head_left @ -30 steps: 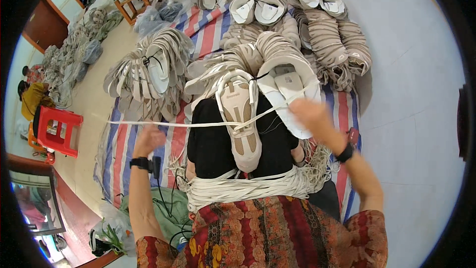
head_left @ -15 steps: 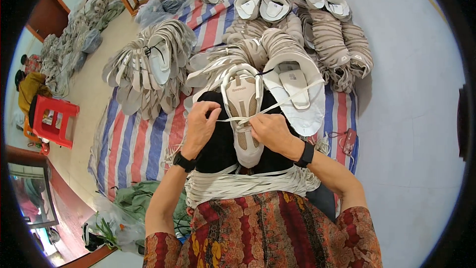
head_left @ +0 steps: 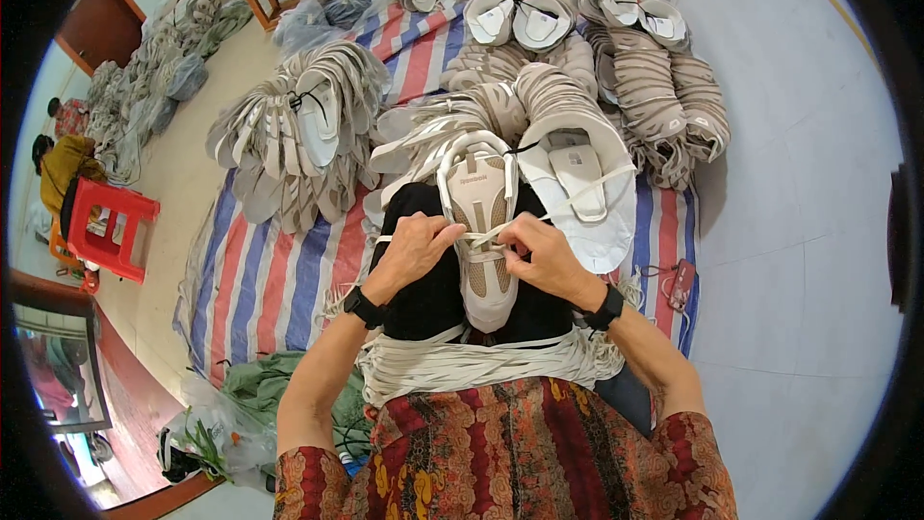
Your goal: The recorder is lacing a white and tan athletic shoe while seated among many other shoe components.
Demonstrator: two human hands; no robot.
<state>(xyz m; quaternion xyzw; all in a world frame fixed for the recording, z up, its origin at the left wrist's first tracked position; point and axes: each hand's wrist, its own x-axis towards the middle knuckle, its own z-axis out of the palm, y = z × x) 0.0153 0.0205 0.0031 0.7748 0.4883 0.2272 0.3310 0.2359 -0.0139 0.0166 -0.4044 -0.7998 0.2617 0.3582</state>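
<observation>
Now left hand [head_left: 416,247] closer to right hand [head_left: 547,256] than before, both pinching cream lace [head_left: 485,237] over beige shoe upper [head_left: 478,195].

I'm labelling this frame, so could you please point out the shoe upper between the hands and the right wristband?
Shoe upper [head_left: 477,196]: head view, on its beige panel.
Right wristband [head_left: 605,307]: head view, its black upper side.
</observation>
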